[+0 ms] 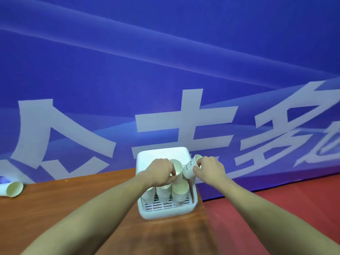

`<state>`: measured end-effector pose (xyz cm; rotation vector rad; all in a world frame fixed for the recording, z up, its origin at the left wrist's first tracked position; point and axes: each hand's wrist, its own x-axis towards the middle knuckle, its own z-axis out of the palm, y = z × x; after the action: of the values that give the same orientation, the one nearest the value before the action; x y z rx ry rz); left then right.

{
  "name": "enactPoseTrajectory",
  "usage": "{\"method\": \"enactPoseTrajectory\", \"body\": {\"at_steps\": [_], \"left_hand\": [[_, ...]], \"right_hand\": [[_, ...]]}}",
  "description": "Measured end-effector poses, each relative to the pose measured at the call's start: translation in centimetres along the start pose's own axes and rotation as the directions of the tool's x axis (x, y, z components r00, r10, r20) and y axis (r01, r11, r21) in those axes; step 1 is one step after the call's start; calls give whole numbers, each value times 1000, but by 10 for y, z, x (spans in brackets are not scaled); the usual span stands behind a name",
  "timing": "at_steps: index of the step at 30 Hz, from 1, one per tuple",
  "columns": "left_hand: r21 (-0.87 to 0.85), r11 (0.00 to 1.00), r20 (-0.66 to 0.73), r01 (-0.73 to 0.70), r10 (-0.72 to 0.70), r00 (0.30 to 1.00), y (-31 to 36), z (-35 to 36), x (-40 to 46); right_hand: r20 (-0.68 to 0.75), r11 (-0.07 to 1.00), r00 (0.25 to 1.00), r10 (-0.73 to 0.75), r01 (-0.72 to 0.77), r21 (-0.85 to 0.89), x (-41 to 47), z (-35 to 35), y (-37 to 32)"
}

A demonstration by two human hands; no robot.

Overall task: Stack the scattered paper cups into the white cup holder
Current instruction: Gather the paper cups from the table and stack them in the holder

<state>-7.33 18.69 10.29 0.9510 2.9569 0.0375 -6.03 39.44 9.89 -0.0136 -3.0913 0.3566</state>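
So we're mid-stack: left hand (161, 171) pinches a plain white paper cup (177, 170) over the white slatted plastic cup holder (147, 211), right hand (209, 167) grips a printed white paper cup (189, 167). Next, probably drop each onto a stack; one stray cup on its side (12, 189) waits far left.

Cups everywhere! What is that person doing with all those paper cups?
A person is putting paper cups into a white cup holder on a wooden table. The left hand grips one cup above the stacks already in the holder. The right hand holds a second, tilted cup. One more cup lies on its side far left.
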Motion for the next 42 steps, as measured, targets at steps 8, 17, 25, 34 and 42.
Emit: {"method": "enactPoseTrajectory", "body": {"at_steps": [8, 17, 25, 34, 42], "left_hand": [[67, 997, 161, -26, 15, 987, 29, 31, 20], [207, 973, 284, -98, 36, 958, 36, 69, 32], [259, 961, 277, -91, 16, 961, 34, 70, 29], [274, 962, 195, 5, -61, 979, 10, 42, 8], [225, 969, 226, 99, -151, 962, -14, 45, -30]], "right_hand": [[78, 998, 997, 27, -31, 48, -7, 18, 48], [183, 996, 980, 78, -84, 25, -19, 45, 82], [153, 998, 987, -54, 60, -30, -21, 36, 72], [113, 977, 971, -209, 211, -3, -12, 20, 25], [147, 921, 923, -355, 372, -117, -7, 42, 1]]}}
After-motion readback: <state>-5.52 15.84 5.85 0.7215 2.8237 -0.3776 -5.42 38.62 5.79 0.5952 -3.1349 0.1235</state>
